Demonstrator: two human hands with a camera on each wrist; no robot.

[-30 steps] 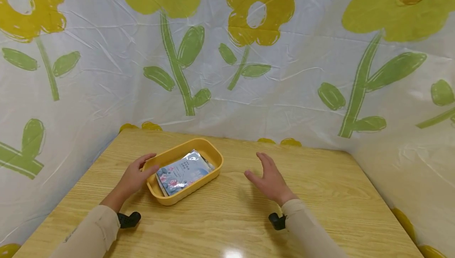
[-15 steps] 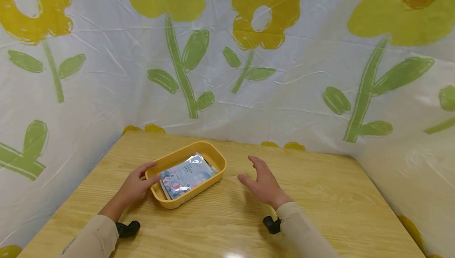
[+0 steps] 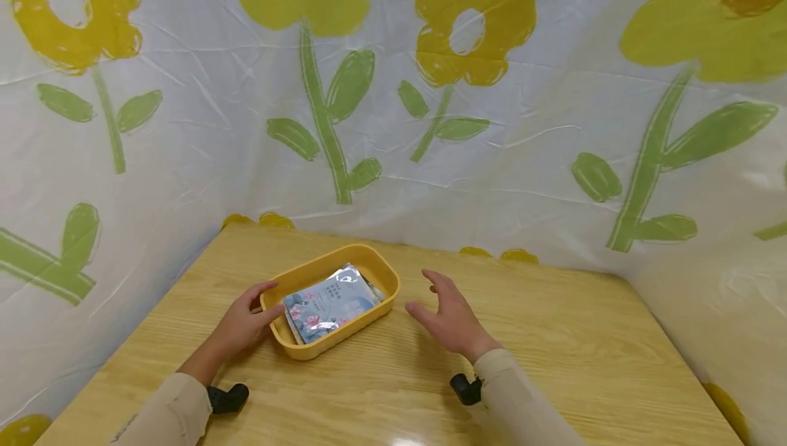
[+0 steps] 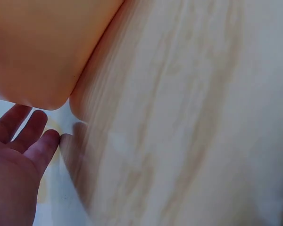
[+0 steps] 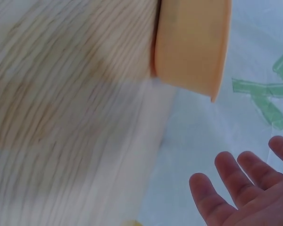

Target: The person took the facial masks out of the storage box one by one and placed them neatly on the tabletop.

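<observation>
A yellow plastic basket [image 3: 320, 349] stands slanted on the table, left of the middle. Inside lie flat packets, the top one a glossy blue packet [image 3: 332, 302] with pink flowers and printed characters. At the basket's left end, my left hand [image 3: 242, 319] holds the rim, its thumb over the edge. The left wrist view shows three of its fingers [image 4: 49, 143] loosely spread at the basket's end wall. To the right of the basket, my right hand [image 3: 451, 319] hovers with relaxed, parted fingers, holding nothing. A gap separates it from the basket's right end.
The wooden table [image 3: 553, 350] reaches back to a white cloth [image 3: 510, 173] printed with large yellow flowers, which also hangs at both sides. A black wrist device [image 3: 230, 398] sits below the left hand, and another wrist device [image 3: 465, 389] below the right.
My right hand has moved left, closer to the basket. The left hand and the basket keep their places on the table, while the head view has shifted slightly.
</observation>
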